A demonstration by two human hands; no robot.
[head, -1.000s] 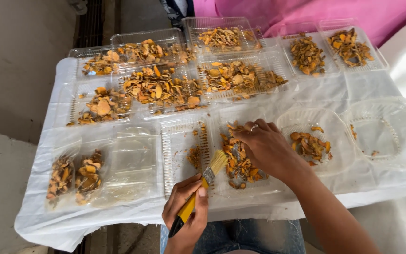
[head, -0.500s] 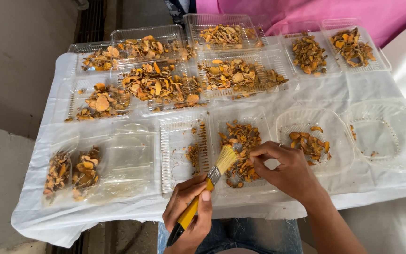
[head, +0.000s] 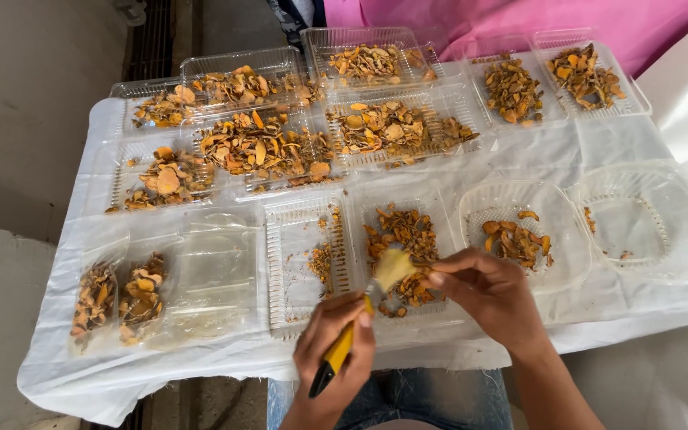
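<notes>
My left hand [head: 330,358] grips the yellow and black handle of a paintbrush [head: 357,318] whose pale bristles rest against a small orange dried slice. My right hand [head: 494,296] pinches that slice at the bristles, just above a clear plastic tray [head: 439,216] that holds several brown-orange dried slices [head: 401,228]. Both hands hover over the near edge of the white-covered table [head: 615,147].
Many clear plastic trays of orange dried slices fill the far half of the table, such as one tray [head: 260,147]. A round tray [head: 563,231] with a few slices and a nearly bare one [head: 678,231] sit to the right. A lidded box [head: 201,279] lies at left.
My right hand has pulled back from the tray of slices toward me with a slice, and the brush in my left hand has come up to meet it.
</notes>
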